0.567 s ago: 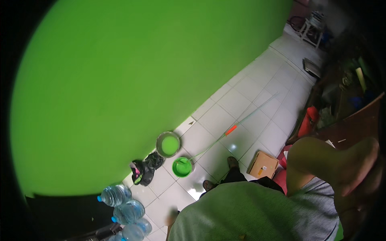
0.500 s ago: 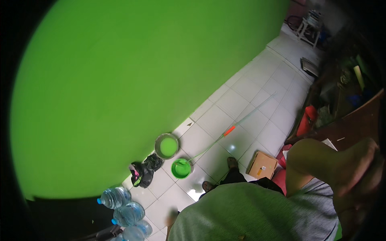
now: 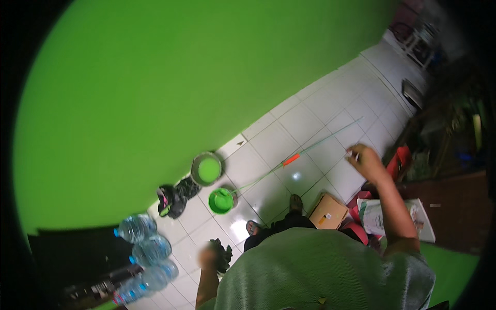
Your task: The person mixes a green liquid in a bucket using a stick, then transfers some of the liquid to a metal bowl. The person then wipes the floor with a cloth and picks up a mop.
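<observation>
My right hand is held out over the tiled floor, thumb and fingers curled toward each other in a loose pinch. Anything at the fingertips is too small to name. Low at the left, my left hand is smeared and its fingers do not show. Right beside it is a dark, crumpled or leafy-looking thing; whether the hand grips it is unclear. Ahead of my feet stands a small green pail of green paint. A long pole with an orange section slants from it across the tiles, apart from both hands.
A larger grey bucket of light green liquid stands against the green wall, next to a black plastic bag. Several large water bottles line the left side. A cardboard box sits right of my feet, near a brown cabinet.
My right hand has gone from close to the camera at the lower right out over the floor. The dark thing beside my left hand now shows more fully. The view has shifted slightly.
</observation>
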